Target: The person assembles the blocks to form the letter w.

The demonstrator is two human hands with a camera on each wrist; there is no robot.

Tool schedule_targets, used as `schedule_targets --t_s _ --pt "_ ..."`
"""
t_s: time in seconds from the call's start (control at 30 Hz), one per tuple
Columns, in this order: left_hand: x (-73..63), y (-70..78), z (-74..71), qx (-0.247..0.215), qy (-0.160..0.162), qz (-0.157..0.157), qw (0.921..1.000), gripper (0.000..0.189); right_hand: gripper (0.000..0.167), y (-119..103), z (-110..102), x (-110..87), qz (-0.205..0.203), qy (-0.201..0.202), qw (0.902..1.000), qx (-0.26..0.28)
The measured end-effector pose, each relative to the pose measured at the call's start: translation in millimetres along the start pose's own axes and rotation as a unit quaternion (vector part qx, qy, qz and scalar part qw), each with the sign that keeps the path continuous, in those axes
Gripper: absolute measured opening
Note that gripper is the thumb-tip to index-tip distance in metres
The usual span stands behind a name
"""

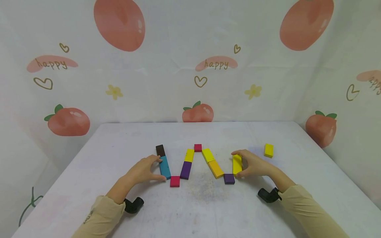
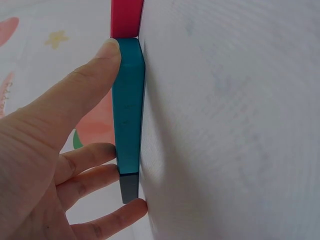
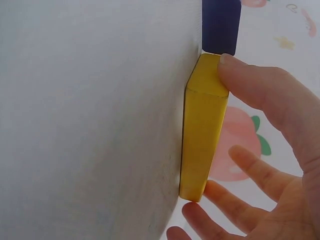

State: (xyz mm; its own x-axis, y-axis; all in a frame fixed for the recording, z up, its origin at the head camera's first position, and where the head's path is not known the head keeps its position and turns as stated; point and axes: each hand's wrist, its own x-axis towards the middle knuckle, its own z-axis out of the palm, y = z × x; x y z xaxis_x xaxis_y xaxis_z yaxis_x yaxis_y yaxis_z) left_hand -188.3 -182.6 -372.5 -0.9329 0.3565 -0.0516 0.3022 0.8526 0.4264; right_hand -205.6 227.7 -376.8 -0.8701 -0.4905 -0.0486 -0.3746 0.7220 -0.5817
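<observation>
My left hand (image 1: 145, 170) lies against the left side of a long blue block (image 1: 165, 167). Its thumb touches the near end, and its fingers reach toward the far end, where a dark brown block (image 1: 160, 150) adjoins. A red block (image 1: 175, 181) sits at the blue one's near end. On the other side, my right hand (image 1: 251, 164) pinches a long yellow block (image 1: 237, 165) lengthwise, thumb at the near end and fingers at the far end. Beside that thumb, a purple block (image 3: 221, 26) meets the yellow block's near end.
Between the hands runs a zigzag of blocks: a purple one (image 1: 186, 170), a yellow one (image 1: 189, 155), a red one (image 1: 197, 147) at the peak, another yellow (image 1: 208, 155) and an orange one (image 1: 215, 169). A loose yellow block (image 1: 268, 150) lies at the back right of the white table (image 1: 196, 215).
</observation>
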Motion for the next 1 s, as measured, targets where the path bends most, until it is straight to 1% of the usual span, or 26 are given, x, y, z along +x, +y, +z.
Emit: schedule_targets --t_s 0.37,0.43,0.53,0.67,0.73,0.77,0.87,1.0 --pt "-0.2 -1.0 1.0 0.001 0.004 0.005 1.0 0.072 0.076 3 0 0.2 0.003 0.004 1.0 -0.004" --pt "-0.2 -0.9 0.9 0.002 0.004 0.005 1.0 0.072 0.075 4 -3 -0.4 0.015 0.008 0.9999 0.001" --pt "0.0 -0.8 0.6 0.004 0.004 0.006 1.0 0.073 0.07 6 -10 -2.4 0.018 0.022 0.9996 0.005" --pt "0.4 -0.9 0.3 0.005 0.005 0.008 0.9999 0.074 0.06 13 -22 -5.9 0.014 0.062 0.9979 0.01" --pt "0.3 -1.0 0.4 0.005 0.004 0.009 0.9999 0.074 0.057 18 -28 -8.0 0.021 0.084 0.9962 0.006" --pt "0.4 -1.0 0.4 0.004 0.004 0.008 1.0 0.075 0.056 20 -31 -9.0 0.029 0.095 0.9951 0.003" --pt "0.4 -1.1 0.4 0.004 0.003 0.007 1.0 0.075 0.056 27 -40 -12.2 0.069 0.115 0.9909 0.0" --pt "0.6 -1.2 0.5 0.005 0.003 0.006 1.0 0.075 0.061 36 -51 -17.6 0.125 0.128 0.9839 0.002"
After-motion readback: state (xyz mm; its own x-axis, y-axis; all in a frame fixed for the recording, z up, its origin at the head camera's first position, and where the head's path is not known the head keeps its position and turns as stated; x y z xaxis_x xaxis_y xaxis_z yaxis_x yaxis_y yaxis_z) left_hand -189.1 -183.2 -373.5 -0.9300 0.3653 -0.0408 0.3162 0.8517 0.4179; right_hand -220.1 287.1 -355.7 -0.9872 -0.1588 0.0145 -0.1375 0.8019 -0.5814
